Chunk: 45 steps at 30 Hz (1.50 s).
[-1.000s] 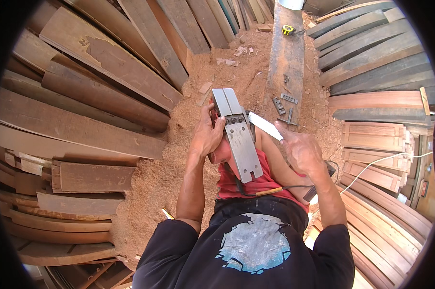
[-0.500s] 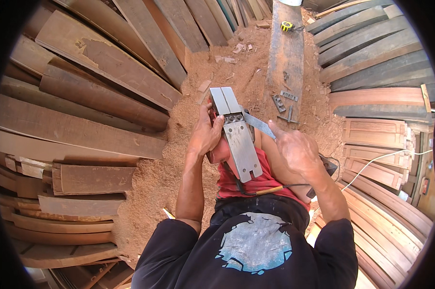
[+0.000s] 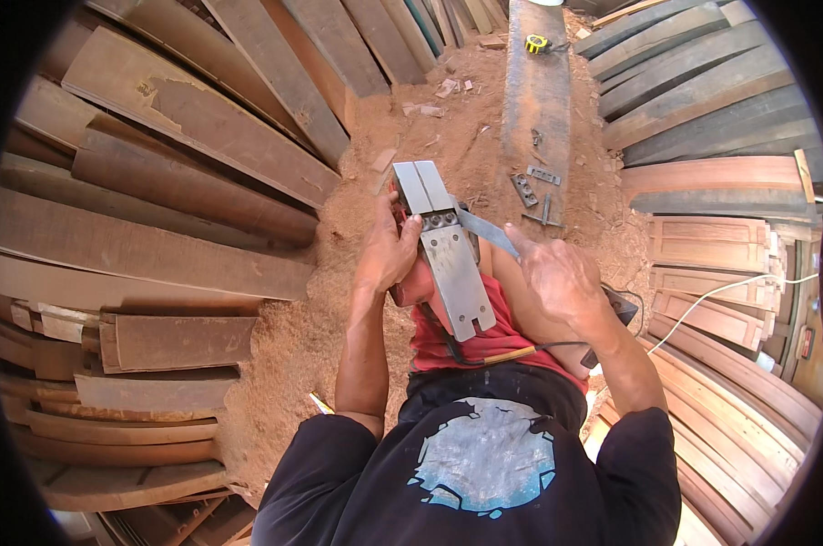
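Note:
An electric hand planer [image 3: 460, 282] lies upside down over my lap, its silver sole facing up and its red body below. My left hand [image 3: 389, 250] grips it at the side, thumb near the cutter slot, where several bolts [image 3: 439, 219] show. In my right hand [image 3: 557, 278] is a flat grey steel bar [image 3: 490, 234], index finger stretched along it. The bar's far end meets the planer's edge beside the slot; whether it touches the bolts I cannot tell. Ahead, on a narrow plank [image 3: 536, 100], lie a T-handled wrench [image 3: 546, 211] and two metal pieces with holes [image 3: 524, 190].
A yellow tape measure [image 3: 537, 44] sits farther up the plank. Sawdust [image 3: 293, 364] covers the floor. Stacked boards [image 3: 193, 232] line the left, and more boards [image 3: 721, 196] stand on the right. A black cord [image 3: 557, 345] crosses my leg; a white cord [image 3: 716, 296] runs at the right.
The view has shifted slightly. Both hands keep their hold on the planer and the flat steel bar, with almost no movement.

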Motion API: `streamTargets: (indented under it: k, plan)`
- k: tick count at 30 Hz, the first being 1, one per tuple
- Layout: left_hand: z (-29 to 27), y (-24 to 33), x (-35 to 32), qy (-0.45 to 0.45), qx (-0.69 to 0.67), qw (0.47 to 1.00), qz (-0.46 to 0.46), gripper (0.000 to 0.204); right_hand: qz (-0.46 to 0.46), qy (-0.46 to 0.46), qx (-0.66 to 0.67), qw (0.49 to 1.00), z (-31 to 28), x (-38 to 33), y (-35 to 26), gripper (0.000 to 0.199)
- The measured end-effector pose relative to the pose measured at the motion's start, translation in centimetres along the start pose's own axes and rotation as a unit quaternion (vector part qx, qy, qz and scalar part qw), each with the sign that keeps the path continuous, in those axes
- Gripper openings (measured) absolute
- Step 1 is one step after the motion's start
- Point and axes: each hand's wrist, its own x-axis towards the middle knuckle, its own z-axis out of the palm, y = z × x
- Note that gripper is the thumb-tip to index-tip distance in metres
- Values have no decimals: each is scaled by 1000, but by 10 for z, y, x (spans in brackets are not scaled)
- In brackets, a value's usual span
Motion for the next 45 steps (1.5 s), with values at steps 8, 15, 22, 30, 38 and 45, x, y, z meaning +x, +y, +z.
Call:
streamTargets:
  k: [8,15,22,30,38,45]
  plan:
    - [-2,6,1,-1,12,1000,-9,59,-6,7,2,1000,-2,0,0,49]
    - [-2,10,0,-8,-11,1000,5,59,-18,25,-10,999,10,0,5,50]
    - [0,9,2,0,4,1000,4,60,-7,12,-9,1000,8,-3,4,50]
    - [1,7,-4,-21,-10,1000,6,64,151,84,410,896,42,-25,72,63]
    - [6,2,2,-25,-88,996,5,56,113,157,217,957,170,-65,31,65]
    - [4,-6,7,-42,-96,994,-10,61,-51,-76,82,992,137,-134,1,55]
